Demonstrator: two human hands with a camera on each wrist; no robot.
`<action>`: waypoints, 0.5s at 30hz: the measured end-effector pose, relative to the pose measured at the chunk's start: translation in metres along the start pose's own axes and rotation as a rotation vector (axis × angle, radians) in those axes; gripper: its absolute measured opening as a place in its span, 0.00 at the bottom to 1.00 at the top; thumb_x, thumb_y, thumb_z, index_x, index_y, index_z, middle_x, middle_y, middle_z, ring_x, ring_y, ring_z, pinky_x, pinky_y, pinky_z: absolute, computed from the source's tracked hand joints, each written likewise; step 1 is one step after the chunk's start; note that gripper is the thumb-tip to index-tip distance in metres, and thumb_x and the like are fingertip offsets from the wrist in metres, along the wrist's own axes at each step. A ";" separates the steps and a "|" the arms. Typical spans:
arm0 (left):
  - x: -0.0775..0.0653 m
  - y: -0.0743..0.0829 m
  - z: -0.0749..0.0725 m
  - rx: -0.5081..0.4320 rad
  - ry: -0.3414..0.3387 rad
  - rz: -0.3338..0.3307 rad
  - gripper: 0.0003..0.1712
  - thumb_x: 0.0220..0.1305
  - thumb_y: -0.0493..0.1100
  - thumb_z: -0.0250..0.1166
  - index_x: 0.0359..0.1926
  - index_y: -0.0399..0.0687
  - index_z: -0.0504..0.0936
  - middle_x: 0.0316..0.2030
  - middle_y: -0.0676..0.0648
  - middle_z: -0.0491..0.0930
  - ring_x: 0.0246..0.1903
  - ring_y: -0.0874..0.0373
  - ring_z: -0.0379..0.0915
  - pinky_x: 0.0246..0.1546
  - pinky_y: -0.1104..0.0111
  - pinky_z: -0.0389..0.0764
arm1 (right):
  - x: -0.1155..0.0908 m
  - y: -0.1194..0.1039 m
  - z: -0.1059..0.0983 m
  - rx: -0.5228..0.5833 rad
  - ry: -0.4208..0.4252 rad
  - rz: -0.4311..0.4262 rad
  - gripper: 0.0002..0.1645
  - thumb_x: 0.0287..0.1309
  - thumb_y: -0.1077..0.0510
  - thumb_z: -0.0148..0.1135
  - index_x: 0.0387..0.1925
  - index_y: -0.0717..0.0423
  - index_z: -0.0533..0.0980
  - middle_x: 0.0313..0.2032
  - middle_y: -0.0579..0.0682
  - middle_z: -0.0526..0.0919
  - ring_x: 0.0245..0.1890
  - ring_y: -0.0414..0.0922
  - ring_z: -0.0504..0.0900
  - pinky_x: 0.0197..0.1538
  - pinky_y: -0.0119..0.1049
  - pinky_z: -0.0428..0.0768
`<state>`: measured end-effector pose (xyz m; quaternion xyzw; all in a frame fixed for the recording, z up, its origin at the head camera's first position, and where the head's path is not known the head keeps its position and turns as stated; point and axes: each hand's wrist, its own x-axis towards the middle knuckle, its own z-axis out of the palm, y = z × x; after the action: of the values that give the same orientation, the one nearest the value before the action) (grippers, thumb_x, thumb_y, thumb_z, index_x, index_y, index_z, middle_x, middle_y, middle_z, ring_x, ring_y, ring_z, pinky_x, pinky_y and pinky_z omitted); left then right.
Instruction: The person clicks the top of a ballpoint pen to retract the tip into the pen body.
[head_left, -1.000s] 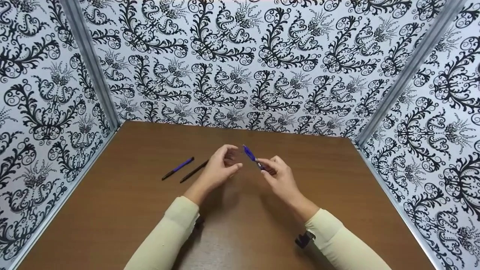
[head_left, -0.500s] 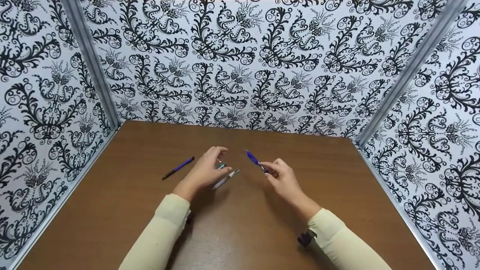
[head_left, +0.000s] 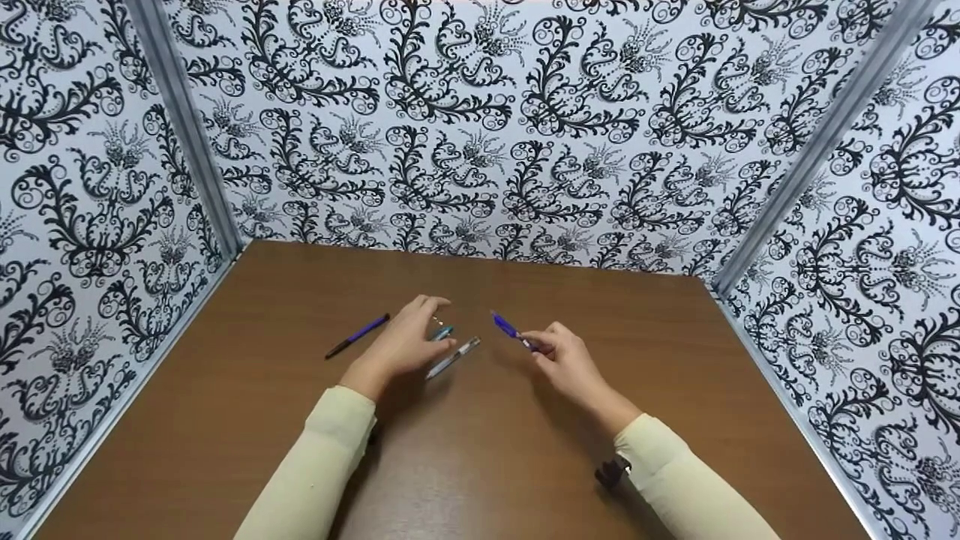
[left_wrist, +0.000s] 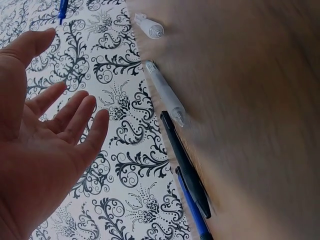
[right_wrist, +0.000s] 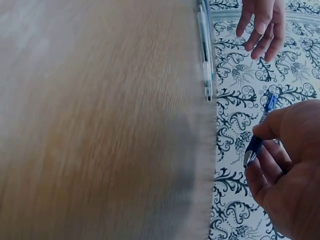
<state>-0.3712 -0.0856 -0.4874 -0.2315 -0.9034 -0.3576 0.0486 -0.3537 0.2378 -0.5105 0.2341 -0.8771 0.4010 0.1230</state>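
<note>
My right hand [head_left: 566, 360] pinches a blue pen [head_left: 505, 325] in the air between thumb and fingers; the right wrist view shows its silver tip [right_wrist: 247, 159]. To the left, my left hand [head_left: 401, 345] hovers open over the table with nothing in its grasp. Beneath and beside it lies a clear pen [head_left: 454, 358], with a teal-ended pen [head_left: 444, 331] partly hidden by the thumb. Left of the hand is a blue and black pen [head_left: 357, 336]. A black pen [left_wrist: 186, 165] shows in the left wrist view, while the left hand hides it from the head view.
The pens lie in a slanted row on the brown wooden table [head_left: 480, 465]. White panels with black scrollwork [head_left: 465, 135] enclose the back and both sides, joined by grey metal posts [head_left: 184, 127].
My left hand has drawn away to the left, uncovering the clear pen and the teal-ended pen and covering the black pen. The right hand, with the blue pen, has shifted slightly right and down.
</note>
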 end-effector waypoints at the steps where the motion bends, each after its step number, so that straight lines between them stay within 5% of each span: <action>1: 0.000 0.000 0.000 -0.001 -0.001 0.000 0.40 0.73 0.49 0.76 0.79 0.45 0.71 0.73 0.39 0.73 0.72 0.42 0.71 0.74 0.49 0.72 | 0.000 0.001 0.000 -0.003 -0.005 0.005 0.24 0.60 0.79 0.68 0.55 0.61 0.90 0.37 0.51 0.79 0.39 0.46 0.85 0.44 0.33 0.86; 15: 0.001 -0.007 0.001 0.022 -0.021 0.009 0.41 0.72 0.47 0.77 0.79 0.43 0.71 0.73 0.35 0.73 0.72 0.40 0.72 0.74 0.47 0.73 | 0.008 0.016 0.003 -0.070 -0.049 0.064 0.22 0.60 0.77 0.67 0.53 0.61 0.91 0.34 0.51 0.78 0.38 0.44 0.79 0.44 0.34 0.82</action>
<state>-0.3750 -0.0888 -0.4922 -0.2385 -0.9068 -0.3448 0.0434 -0.3693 0.2422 -0.5194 0.2112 -0.9004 0.3678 0.0967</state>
